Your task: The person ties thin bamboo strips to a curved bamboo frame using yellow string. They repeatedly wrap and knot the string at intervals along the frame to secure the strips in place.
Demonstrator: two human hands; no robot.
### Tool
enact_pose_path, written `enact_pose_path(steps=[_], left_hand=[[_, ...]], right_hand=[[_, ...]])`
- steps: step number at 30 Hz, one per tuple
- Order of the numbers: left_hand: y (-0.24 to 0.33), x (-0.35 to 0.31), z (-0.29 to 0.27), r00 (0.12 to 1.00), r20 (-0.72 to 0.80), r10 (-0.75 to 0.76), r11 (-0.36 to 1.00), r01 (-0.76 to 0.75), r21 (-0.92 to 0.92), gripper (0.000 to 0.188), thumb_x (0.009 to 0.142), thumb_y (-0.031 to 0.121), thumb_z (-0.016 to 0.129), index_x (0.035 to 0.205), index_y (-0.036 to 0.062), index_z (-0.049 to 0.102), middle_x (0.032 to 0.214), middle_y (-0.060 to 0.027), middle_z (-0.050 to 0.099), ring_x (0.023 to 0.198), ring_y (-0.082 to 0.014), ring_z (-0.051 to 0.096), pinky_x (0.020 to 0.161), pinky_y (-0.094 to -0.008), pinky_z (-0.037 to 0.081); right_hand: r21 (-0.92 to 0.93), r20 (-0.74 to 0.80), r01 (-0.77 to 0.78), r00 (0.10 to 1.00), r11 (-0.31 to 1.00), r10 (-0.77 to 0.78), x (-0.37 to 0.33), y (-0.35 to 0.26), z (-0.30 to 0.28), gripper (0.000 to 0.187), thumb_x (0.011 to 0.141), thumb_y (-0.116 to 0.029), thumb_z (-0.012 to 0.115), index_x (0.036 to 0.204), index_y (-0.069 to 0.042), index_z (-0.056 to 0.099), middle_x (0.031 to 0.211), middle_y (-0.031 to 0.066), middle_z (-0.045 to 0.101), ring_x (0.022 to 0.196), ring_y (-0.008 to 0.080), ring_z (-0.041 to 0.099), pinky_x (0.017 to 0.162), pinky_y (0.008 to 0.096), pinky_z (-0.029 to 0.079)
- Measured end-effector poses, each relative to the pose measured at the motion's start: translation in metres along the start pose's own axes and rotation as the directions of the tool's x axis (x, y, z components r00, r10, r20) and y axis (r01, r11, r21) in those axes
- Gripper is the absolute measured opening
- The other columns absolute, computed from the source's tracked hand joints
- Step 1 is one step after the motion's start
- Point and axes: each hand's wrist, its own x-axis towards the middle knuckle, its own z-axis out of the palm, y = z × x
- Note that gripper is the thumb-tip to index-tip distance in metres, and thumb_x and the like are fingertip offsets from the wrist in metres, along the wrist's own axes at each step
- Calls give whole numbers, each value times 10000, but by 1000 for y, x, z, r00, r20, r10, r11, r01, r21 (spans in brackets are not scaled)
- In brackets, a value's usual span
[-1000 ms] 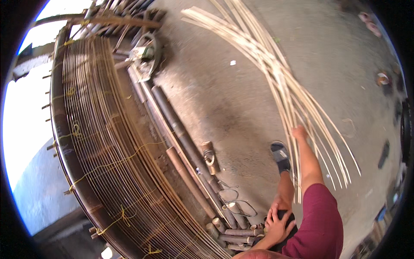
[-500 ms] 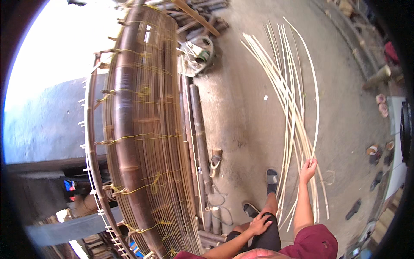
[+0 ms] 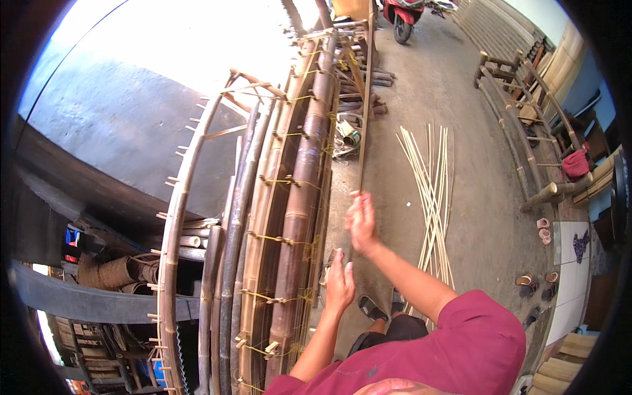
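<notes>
A long, thin bamboo strip [image 3: 363, 131] runs upright, dark against the floor, from the far edge down to my right hand [image 3: 363, 224]. The fingers of that hand are closed round it near its lower part, a little blurred. Lower and to the left is my left hand [image 3: 339, 286], raised beside the strip with fingers up and thumb apart; nothing shows in it. Close on its left stands a rack of thin bamboo slats [image 3: 260, 263] with a thick bamboo pole [image 3: 296, 217], tied with yellow cord. Pale bamboo strips [image 3: 431, 217] lie crossed on the floor to the right.
A curved bamboo frame with pegs [image 3: 172, 263] stands at the left. Bamboo poles [image 3: 232, 283] lean beside it. A bucket [image 3: 345, 141] and cut bamboo pieces lie beyond the rack. At the right are a bamboo bench [image 3: 513, 141] and several sandals [image 3: 526, 283]. A red motorbike [image 3: 403, 16] is at the back.
My view has turned left and up. My right hand has moved from the pale pile toward the rack, with a strip. My left hand has lifted off my knee.
</notes>
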Motion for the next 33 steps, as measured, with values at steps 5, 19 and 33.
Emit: enact_pose_path(steps=[5,19,33], left_hand=[[54,-85,-125,899,-376,-224,958,274,85,292,984,177,501,1159,-38,591,1031,-253,644,956,-415,622,837,-460,472],[-25,-173,-245,522,-631,-574,337,853,399,282,913,327,584,955,78,709,935,-179,684,904,-403,631,822,-552,409],[96,430,-40,968,-247,-40,924,130,361,392,959,270,598,1227,-15,619,1122,-238,668,1040,-343,660,901,-396,509]], right_hand=[[147,200,-267,951,952,236,-129,19,110,169,1070,-277,356,1113,-125,417,697,11,505,523,88,499,490,225,444],[-635,767,-42,86,772,636,-87,41,60,294,997,-280,512,1112,-24,602,942,48,669,840,134,649,790,311,517],[-731,568,26,576,682,587,321,-108,-91,226,977,-232,556,1027,-35,656,870,31,675,802,117,609,758,294,501]])
